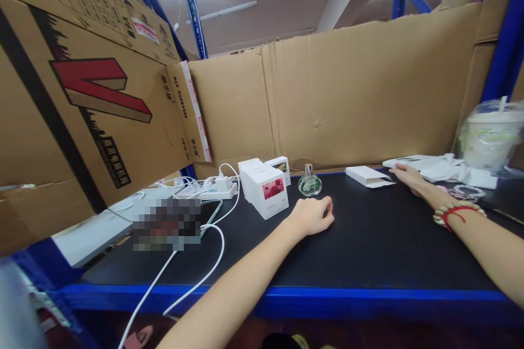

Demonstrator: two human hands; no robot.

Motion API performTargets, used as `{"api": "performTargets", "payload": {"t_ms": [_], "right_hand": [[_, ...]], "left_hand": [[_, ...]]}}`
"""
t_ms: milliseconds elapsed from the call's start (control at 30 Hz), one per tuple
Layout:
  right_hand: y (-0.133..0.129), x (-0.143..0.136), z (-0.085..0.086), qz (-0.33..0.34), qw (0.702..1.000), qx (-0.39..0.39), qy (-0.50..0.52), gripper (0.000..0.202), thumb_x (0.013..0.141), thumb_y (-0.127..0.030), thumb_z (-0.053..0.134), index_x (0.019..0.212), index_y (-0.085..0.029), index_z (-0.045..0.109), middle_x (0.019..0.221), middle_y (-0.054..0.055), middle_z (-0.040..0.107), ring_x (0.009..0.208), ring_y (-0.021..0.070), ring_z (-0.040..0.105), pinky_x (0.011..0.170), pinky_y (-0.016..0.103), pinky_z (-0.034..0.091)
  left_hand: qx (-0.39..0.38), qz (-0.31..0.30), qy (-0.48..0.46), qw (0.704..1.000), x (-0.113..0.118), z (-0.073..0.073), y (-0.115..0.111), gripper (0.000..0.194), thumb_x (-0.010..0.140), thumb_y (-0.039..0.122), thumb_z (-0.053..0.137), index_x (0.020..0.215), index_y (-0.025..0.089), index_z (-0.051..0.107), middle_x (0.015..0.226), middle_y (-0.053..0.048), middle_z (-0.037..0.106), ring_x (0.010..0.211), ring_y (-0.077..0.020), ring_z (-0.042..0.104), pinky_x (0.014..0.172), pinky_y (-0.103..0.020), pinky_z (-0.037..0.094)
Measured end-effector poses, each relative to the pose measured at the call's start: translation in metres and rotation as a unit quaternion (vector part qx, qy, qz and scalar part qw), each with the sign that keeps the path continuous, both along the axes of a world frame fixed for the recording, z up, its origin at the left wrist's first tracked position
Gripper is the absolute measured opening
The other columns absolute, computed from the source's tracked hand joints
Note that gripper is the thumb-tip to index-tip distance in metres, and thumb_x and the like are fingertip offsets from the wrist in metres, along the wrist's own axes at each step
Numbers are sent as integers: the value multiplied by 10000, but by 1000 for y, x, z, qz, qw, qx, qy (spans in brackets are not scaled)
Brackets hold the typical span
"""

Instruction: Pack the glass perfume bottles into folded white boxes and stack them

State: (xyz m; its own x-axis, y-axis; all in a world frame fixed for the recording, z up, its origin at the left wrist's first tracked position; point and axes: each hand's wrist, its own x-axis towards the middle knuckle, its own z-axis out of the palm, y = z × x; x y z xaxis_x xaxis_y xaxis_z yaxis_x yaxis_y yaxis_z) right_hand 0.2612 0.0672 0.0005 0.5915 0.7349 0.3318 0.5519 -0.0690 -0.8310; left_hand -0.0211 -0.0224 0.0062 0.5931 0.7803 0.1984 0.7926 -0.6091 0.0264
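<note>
My left hand (314, 215) rests on the black tabletop with its fingers curled in, and nothing shows in them. Just behind it stands a small round glass perfume bottle (310, 182) with a silver cap and greenish contents, apart from the hand. To its left is a row of white boxes (268, 196), the front one printed with pink-red fruit or flowers. My right hand (409, 179) reaches to the back right, fingers stretched out at a flat white box (403, 161); its fingertips are partly hidden. Between the hands lies a white carton (366, 176) with its end flap open.
Crumpled white paper (460, 170) and a drink cup (491, 133) in a plastic bag are at the right. White cables run from a power strip (213, 191) past a blurred-out device (167, 224) at the left. A large cardboard box (94, 103) overhangs the left side; a cardboard panel (368, 92) stands behind.
</note>
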Motion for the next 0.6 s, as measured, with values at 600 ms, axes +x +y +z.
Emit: {"api": "performTargets", "payload": {"t_ms": [600], "right_hand": [[-23, -39, 32, 92, 967, 131, -200, 205, 683, -115, 453, 783, -167, 624, 1086, 116, 516, 1067, 259, 472, 955, 395, 319]], "left_hand": [[-7, 7, 11, 1000, 1, 4, -4, 200, 796, 304, 366, 927, 237, 501, 820, -8, 657, 861, -207, 622, 753, -336, 473]]}}
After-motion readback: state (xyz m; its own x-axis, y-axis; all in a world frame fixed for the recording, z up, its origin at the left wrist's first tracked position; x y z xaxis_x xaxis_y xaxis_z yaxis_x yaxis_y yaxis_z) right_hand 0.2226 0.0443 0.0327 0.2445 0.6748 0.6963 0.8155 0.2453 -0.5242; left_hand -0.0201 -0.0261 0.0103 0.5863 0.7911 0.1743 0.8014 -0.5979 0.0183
